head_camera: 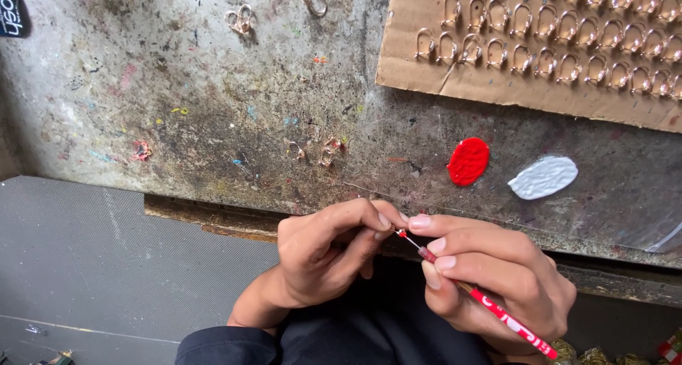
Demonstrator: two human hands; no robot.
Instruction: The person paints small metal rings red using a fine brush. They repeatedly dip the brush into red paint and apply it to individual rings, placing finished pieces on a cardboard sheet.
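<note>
Item: small metal piece [393,226], pinched between thumb and forefinger of the left hand [323,251], largely hidden by the fingertips (its exact shape cannot be told). Held just below the front edge of the workbench [213,123], over the person's lap.

Tool: red-handled fine brush [497,312], grasped pen-fashion by the right hand [490,273]. Long axis runs from lower right up to upper left; its red-loaded tip [402,233] lies at the pinched piece, touching or very nearly so. The piece lies just left of the right hand, the two hands meeting fingertip to fingertip.

Paint: red blob [469,161] and white blob [543,177] on the bench surface, side by side, up and to the right of the hands; the right hand is the nearer.

Stock: cardboard sheet [426,74] at upper right carrying rows of copper-coloured loop pieces [547,35]. Loose loops: a pair [240,18] and a single one [315,1] near the far edge, a few paint-marked ones [312,150] mid-bench.

Surface: paint-flecked, worn.
</note>
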